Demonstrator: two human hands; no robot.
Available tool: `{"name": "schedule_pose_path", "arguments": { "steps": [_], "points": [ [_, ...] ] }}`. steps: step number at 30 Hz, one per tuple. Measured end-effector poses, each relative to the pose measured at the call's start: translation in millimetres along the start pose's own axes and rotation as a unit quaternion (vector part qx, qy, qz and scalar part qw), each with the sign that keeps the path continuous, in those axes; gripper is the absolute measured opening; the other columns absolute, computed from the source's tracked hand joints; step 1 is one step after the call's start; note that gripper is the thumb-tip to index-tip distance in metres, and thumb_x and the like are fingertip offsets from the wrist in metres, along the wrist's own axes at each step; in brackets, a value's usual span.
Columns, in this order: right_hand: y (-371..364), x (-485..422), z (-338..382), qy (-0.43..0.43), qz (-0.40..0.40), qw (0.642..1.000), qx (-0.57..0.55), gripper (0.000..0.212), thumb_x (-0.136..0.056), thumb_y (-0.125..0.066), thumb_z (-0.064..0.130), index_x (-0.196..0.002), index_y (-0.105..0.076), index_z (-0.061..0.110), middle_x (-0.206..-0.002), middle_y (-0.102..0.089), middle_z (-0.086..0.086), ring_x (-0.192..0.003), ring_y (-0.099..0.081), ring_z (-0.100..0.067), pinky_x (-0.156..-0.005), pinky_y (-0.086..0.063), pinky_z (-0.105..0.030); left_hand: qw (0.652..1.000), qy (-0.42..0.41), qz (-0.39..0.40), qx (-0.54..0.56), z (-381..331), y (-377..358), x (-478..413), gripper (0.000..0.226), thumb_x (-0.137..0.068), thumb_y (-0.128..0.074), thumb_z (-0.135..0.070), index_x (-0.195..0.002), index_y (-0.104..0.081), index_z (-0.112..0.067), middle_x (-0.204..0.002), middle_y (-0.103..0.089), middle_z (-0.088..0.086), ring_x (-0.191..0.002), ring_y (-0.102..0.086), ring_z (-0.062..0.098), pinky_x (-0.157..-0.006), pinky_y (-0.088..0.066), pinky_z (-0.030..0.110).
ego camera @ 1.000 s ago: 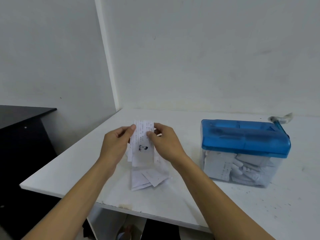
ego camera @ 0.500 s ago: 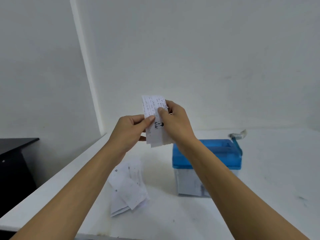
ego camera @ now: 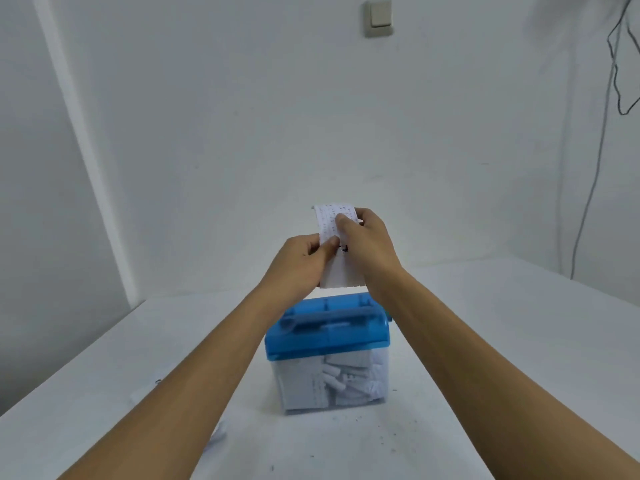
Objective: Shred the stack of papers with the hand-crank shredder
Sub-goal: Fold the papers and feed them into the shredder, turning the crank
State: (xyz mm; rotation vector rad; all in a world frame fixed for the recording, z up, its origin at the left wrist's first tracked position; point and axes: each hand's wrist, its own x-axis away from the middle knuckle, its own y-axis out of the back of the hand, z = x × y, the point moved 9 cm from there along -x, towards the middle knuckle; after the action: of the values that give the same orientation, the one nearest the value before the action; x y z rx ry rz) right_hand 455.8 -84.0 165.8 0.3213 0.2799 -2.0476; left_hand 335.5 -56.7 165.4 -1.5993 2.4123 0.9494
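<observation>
Nearest me, on the white counter [ego camera: 485, 341], edges of loose white paper [ego camera: 216, 436] show past my left forearm; I take them for the rest of the stack, though most of it is hidden.

Beyond that stands the hand-crank shredder with the blue plastic lid [ego camera: 327, 336]. Its clear bin [ego camera: 332, 382] is already well filled with white strips. The crank is hidden behind my right forearm, so I can't tell how it is set.

Above the lid I hold a narrow folded piece of printed white paper [ego camera: 339, 271] upright, its bottom edge hanging just over the far side of the lid without touching it. My left hand [ego camera: 298, 268] pinches its left edge with thumb and fingers, and my right hand [ego camera: 370, 247] pinches the top right.

To do this well, I think I should:
- square the bottom edge to the long ridge on the lid [ego camera: 325, 320], where I take the feed slot to be;
- lower it straight, keeping it taut so it doesn't buckle;
- let go with my right hand only once the edge is seated, then reach for the crank.

Behind everything is the white wall, with a pale light switch [ego camera: 379, 19] and a thin dark cable [ego camera: 588, 188].
</observation>
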Motion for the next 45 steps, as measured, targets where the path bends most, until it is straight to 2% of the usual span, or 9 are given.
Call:
{"name": "schedule_pose_path", "arguments": {
  "steps": [4, 7, 15, 23, 30, 33, 37, 40, 45],
  "points": [
    [15, -2, -7, -0.003, 0.055, 0.996, 0.072, 0.026, -0.091, -0.060, 0.019, -0.117, -0.059, 0.015, -0.108, -0.067, 0.000, -0.093, -0.065, -0.016, -0.069, -0.050, -0.026, 0.999, 0.000, -0.031, 0.014, 3, 0, -13, 0.022, -0.105, -0.051, -0.037, -0.095, -0.070, -0.032, -0.105, -0.074, -0.001, -0.101, -0.069, 0.024, -0.094, -0.056, 0.049],
    [24, 4, -17, 0.008, 0.098, 0.974, 0.203, 0.003, -0.091, -0.062, 0.015, -0.093, -0.061, 0.013, -0.083, -0.060, 0.002, -0.073, -0.055, -0.013, -0.060, -0.041, -0.020, 0.999, 0.001, -0.042, 0.029, 14, -3, -20, 0.023, -0.103, -0.053, -0.039, -0.090, -0.070, -0.029, -0.108, -0.074, 0.009, -0.103, -0.068, 0.033, -0.094, -0.054, 0.055],
    [28, 12, -55, 0.028, 0.135, 0.925, 0.355, 0.010, -0.094, -0.065, 0.028, -0.088, -0.065, 0.020, -0.081, -0.060, 0.006, -0.072, -0.054, -0.009, -0.058, -0.040, -0.017, 0.995, 0.027, 0.056, -0.075, 52, -16, -10, 0.028, -0.096, -0.065, -0.040, -0.122, -0.069, -0.030, -0.107, -0.072, -0.018, -0.097, -0.067, 0.004, -0.090, -0.055, 0.027],
    [30, 15, -62, 0.044, 0.127, 0.925, 0.356, 0.012, -0.092, -0.065, 0.025, -0.102, -0.069, 0.018, -0.101, -0.063, 0.005, -0.083, -0.057, -0.008, -0.055, -0.038, -0.010, 0.979, 0.023, 0.115, -0.164, 61, -14, -5, 0.009, -0.088, -0.076, -0.031, -0.082, -0.071, -0.031, -0.081, -0.071, -0.014, -0.072, -0.062, 0.000, -0.067, -0.044, 0.013],
    [48, 13, -56, 0.109, 0.087, 0.924, 0.355, 0.036, -0.092, -0.056, 0.007, -0.122, -0.056, 0.027, -0.129, -0.049, 0.008, -0.117, -0.047, -0.010, -0.084, -0.039, -0.010, 0.978, 0.048, 0.113, -0.171, 67, -13, -6, 0.011, -0.088, -0.077, -0.026, -0.082, -0.072, -0.017, -0.075, -0.066, -0.016, -0.068, -0.059, 0.003, -0.057, -0.041, 0.010],
    [55, 17, -68, 0.137, 0.119, 0.879, 0.440, 0.073, -0.084, -0.052, -0.012, -0.142, -0.039, 0.029, -0.148, -0.035, 0.011, -0.137, -0.030, -0.012, -0.110, -0.034, -0.026, 0.977, 0.063, 0.127, -0.157, 70, -15, -8, 0.017, -0.088, -0.077, -0.023, -0.073, -0.069, -0.020, -0.075, -0.069, -0.011, -0.069, -0.058, 0.007, -0.063, -0.044, 0.016],
    [52, 26, -113, 0.151, 0.199, 0.814, 0.525, 0.095, -0.083, -0.054, -0.009, -0.156, -0.010, 0.033, -0.160, -0.020, 0.011, -0.148, -0.015, -0.011, -0.122, -0.018, -0.032, 0.977, 0.068, 0.131, -0.151, 72, -16, -10, 0.016, -0.086, -0.078, -0.022, -0.074, -0.069, -0.016, -0.088, -0.074, -0.004, -0.080, -0.062, 0.015, -0.073, -0.048, 0.027],
    [52, 33, -143, 0.144, 0.220, 0.797, 0.543, 0.087, -0.094, -0.055, 0.004, -0.157, -0.001, 0.031, -0.164, -0.010, 0.012, -0.151, -0.010, -0.010, -0.123, -0.012, -0.030, 0.978, 0.066, 0.128, -0.152, 73, -16, -10, 0.014, -0.086, -0.078, -0.023, -0.076, -0.071, -0.016, -0.091, -0.075, -0.003, -0.082, -0.063, 0.015, -0.074, -0.049, 0.028],
    [52, 42, -163, 0.142, 0.193, 0.814, 0.529, 0.053, -0.099, -0.051, 0.015, -0.145, -0.025, 0.025, -0.145, -0.036, 0.010, -0.125, -0.037, -0.009, -0.113, -0.036, -0.026, 0.979, 0.067, 0.124, -0.145, 71, -14, -7, 0.023, -0.089, -0.075, -0.035, -0.082, -0.073, -0.012, -0.091, -0.073, 0.004, -0.074, -0.053, 0.013, -0.069, -0.040, 0.026]
  ]
}}
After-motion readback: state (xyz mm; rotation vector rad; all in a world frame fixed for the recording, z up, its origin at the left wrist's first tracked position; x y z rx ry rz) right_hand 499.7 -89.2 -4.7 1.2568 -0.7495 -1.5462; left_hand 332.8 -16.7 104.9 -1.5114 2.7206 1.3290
